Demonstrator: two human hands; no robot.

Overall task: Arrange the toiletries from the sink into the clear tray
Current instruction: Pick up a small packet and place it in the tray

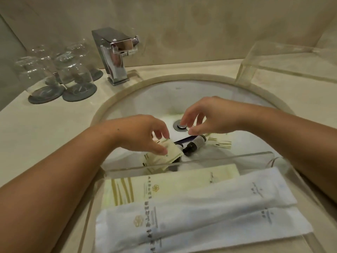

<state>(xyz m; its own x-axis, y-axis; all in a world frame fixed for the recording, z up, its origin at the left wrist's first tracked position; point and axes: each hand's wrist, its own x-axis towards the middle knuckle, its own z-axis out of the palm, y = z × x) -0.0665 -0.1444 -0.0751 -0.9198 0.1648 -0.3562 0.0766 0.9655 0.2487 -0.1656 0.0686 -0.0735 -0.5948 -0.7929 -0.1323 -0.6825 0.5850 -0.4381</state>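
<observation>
Both my hands reach down into the white sink point(156, 95). My left hand point(145, 134) pinches a cream sachet point(174, 152) among several cream packets point(155, 160) at the basin's near side. My right hand point(204, 115) hovers over the drain point(180, 126) with loosely curled fingers, just above a small dark bottle point(194, 145) and a cream packet point(221, 142); it grips nothing that I can see. The clear tray point(228, 155) sits across the sink's front edge and holds a long cream packet point(164, 185) and two long white packets point(200, 212).
A chrome faucet point(114, 53) stands behind the basin. Several upturned glasses point(54, 70) on dark coasters stand at the back left of the beige counter. A second clear acrylic box point(284, 61) sits at the back right.
</observation>
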